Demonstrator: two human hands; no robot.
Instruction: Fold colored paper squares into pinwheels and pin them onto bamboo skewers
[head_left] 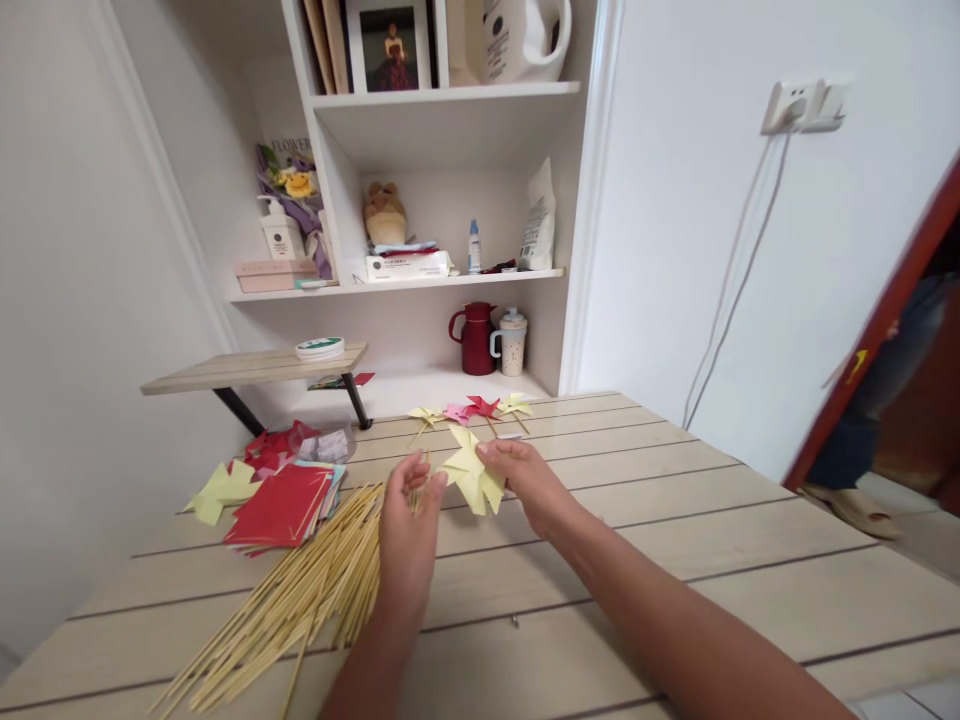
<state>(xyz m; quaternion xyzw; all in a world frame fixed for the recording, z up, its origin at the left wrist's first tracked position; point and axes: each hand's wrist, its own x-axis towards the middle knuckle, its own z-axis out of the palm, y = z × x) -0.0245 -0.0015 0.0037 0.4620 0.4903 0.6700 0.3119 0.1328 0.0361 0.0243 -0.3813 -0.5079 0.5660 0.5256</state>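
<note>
Her right hand (pixel 529 478) pinched a yellow paper pinwheel (pixel 471 473) above the desk (pixel 675 540); her left hand (pixel 409 520) gripped a thin bamboo stick (pixel 417 492) beside it. Pressed crookedly, the stick might have torn the paper.

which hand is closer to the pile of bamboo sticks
Left. The left hand sits at the right edge of the bamboo sticks; the right hand is farther right, pinching a yellow paper pinwheel.
</note>
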